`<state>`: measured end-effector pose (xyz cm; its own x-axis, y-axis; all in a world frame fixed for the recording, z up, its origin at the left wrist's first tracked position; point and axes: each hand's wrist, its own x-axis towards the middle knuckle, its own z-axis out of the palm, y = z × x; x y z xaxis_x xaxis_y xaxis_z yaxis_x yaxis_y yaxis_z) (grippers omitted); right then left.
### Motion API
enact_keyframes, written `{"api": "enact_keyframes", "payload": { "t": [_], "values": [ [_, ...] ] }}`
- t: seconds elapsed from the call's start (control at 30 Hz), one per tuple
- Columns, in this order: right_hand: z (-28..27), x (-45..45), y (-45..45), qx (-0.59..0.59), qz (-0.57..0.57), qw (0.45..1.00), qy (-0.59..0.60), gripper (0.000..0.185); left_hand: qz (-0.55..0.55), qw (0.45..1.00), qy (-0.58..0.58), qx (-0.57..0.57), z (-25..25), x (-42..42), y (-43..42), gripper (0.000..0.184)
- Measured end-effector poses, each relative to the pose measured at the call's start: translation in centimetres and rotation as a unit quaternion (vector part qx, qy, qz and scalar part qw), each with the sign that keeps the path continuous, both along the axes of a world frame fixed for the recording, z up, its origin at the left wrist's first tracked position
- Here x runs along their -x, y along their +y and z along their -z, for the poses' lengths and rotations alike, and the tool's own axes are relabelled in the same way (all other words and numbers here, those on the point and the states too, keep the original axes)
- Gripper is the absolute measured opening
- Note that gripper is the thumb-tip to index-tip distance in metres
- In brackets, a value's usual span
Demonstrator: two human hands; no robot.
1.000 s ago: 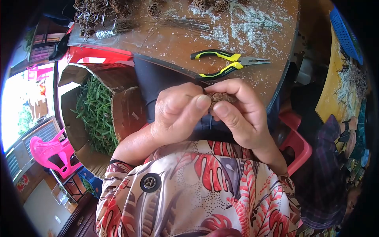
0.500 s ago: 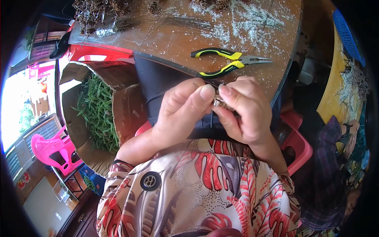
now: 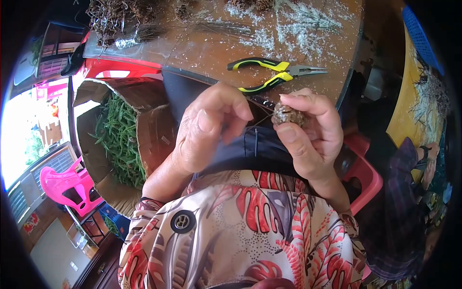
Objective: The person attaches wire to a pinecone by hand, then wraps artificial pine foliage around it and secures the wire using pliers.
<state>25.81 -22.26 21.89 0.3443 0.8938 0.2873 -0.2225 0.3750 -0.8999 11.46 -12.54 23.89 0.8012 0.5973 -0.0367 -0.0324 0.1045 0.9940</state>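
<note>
Head view — right hand [image 3: 317, 137] pinches pine cone [image 3: 288, 115], left hand [image 3: 204, 127] (half-curled, grip unclear) near it.

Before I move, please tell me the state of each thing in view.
Left hand: fingers loosely curled.
Right hand: pinching the pine cone.
Pine cone: held, white-flecked.
Pliers: lying down, handles spread.
Cardboard box: open, green sprigs inside.
Table: strewn with white flakes.

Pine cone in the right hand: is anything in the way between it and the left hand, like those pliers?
Nothing visible blocks the gap between the left hand and the pine cone in the right hand. The pliers lie beyond both hands, on the table.
</note>
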Motion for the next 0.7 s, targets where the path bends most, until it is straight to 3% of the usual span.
{"api": "enact_keyframes", "payload": {
  "t": [0.13, 0.27, 0.37, 0.4, 0.5, 0.7],
  "values": [
    [-0.1, 0.1, 0.0, 0.006, -0.004, 1.0, -0.005, 0.029, 0.003, 1.0, -0.014, 0.006, 0.2, 0.2, 0.2, 0.06],
    [-0.2, -0.1, -0.3, 0.026, -0.015, 0.999, -0.025, 0.028, 0.022, 0.995, -0.074, 0.056, -0.1, 0.1, 0.5, 0.039],
    [-0.2, -0.1, -0.3, 0.036, -0.014, 0.998, -0.051, 0.028, 0.024, 0.999, 0.016, -0.04, -1.4, -0.8, 0.6, 0.015],
    [-0.2, -0.4, -0.2, 0.042, -0.013, 0.997, -0.064, 0.029, 0.028, 0.998, 0.001, -0.055, -1.7, -1.1, 0.6, 0.015],
    [-0.1, -1.0, 0.0, 0.046, -0.014, 0.989, -0.143, 0.029, 0.012, 0.99, 0.13, -0.049, -1.5, -1.0, 0.6, 0.006],
    [-1.0, -1.7, 0.0, 0.055, 0.062, 0.96, -0.268, 0.028, 0.044, 0.977, 0.174, -0.114, -1.2, -2.8, 0.6, 0.008]
  ]
}}
